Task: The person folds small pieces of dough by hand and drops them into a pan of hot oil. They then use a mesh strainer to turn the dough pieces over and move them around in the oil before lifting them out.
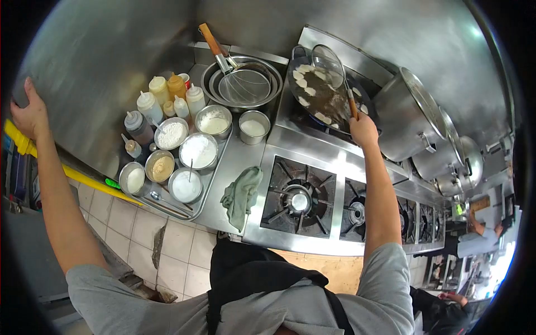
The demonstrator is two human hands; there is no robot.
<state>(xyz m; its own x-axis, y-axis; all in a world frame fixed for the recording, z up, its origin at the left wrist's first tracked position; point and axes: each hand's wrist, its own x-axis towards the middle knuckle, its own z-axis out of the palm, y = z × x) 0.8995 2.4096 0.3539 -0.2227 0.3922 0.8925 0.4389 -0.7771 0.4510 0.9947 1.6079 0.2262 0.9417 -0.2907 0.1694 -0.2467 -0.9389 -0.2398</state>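
Observation:
My right hand [364,128] is closed round the wooden handle of a wire skimmer [328,60], whose round mesh head is over the wok [294,92]. Several pale pieces of food [302,83] float in the wok's dark, bubbling oil. Far to the left, my left hand [32,114] has its fingers apart at the edge of the metal side wall [84,106]. Just below that hand is a yellow bar-like thing [22,142]. The left hand holds nothing that I can see.
A tray [220,159] carries bowls of powder and liquid, with squeeze bottles [159,88] behind. Nested metal bowls [273,70] hold a strainer and whisk. A green cloth [243,195] lies beside the burners [300,201]. Large pots [399,120] stand right; other people [480,240] are farther off.

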